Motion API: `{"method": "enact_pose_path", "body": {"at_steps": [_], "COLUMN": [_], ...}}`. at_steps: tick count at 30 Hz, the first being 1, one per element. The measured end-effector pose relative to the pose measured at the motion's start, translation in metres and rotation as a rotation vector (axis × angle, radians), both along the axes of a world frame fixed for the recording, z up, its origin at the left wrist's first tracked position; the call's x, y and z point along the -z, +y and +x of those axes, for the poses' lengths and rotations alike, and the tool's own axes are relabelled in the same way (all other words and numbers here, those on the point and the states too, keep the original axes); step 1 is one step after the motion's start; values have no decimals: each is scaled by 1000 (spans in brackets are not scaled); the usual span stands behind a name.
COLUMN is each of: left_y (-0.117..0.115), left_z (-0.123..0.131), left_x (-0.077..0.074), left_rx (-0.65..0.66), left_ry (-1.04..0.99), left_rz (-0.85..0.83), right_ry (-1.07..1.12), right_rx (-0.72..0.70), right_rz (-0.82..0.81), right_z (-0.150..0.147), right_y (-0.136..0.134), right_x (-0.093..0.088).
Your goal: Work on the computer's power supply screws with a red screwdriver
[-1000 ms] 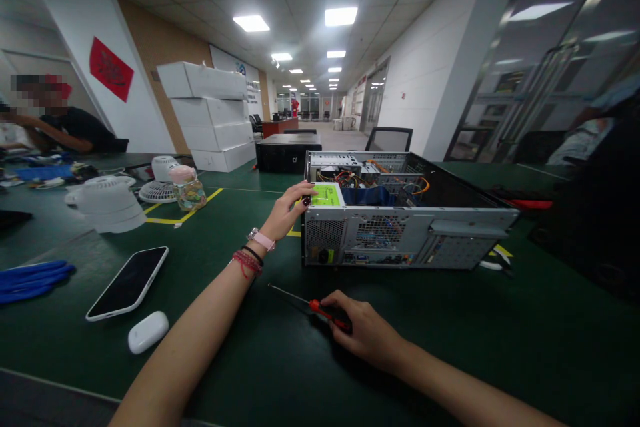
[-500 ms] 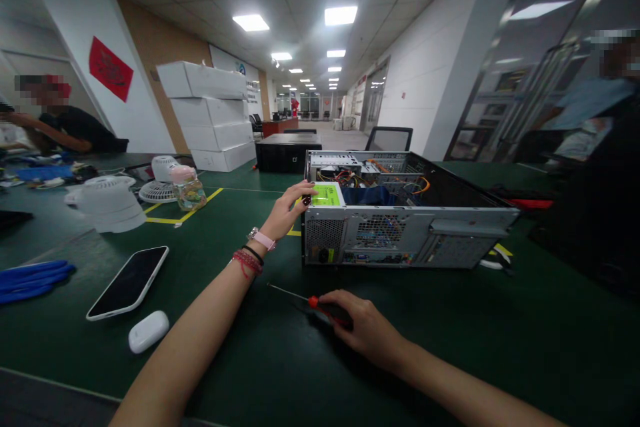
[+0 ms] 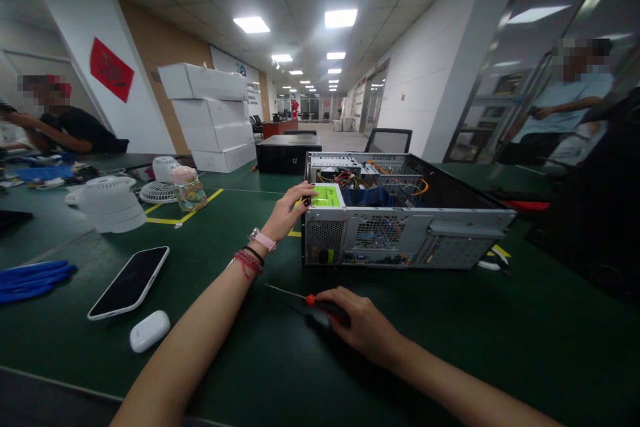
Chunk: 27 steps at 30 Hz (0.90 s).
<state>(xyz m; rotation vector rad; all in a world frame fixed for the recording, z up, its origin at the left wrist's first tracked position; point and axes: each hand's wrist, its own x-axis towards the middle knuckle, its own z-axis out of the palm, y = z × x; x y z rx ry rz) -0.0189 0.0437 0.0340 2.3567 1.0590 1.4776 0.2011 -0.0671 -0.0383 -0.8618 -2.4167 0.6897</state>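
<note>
Well in from the near edge of the green surface (image 3: 280,380), right of its middle, the open computer case (image 3: 407,221) lies straight ahead of the right hand (image 3: 359,321) and to the right of the left hand (image 3: 294,203). The left hand is nearer: its fingertips touch the case's near-left corner, though I cannot tell whether they grip or merely rest. The right hand, between the case and the surface's near edge, is closed round a screwdriver (image 3: 311,300), apart from the case. The screwdriver's long axis runs almost crosswise, roughly along the facing panel, its tip pointing left, towards the left forearm.

The case lies on its side, its open side up. Its long grey panel, facing the person, has mesh vents and ports; a bright green label (image 3: 327,196) marks the near-left corner, and orange cables (image 3: 424,185) loop inside dark walls.
</note>
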Motion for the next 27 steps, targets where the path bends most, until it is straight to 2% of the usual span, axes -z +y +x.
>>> {"method": "enact_pose_path", "body": {"at_steps": [17, 24, 27], "left_y": [1, 0, 0], "left_z": [1, 1, 2], "left_x": [-1, -1, -1], "left_rx": [9, 14, 16], "left_ry": [-8, -17, -12], "left_rz": [13, 11, 10], "right_ry": [-20, 20, 93], "right_rx": [-7, -12, 47], "right_rz": [58, -38, -117], "right_z": [2, 8, 11], "right_y": [3, 1, 1], "right_x": [-9, -18, -19]}}
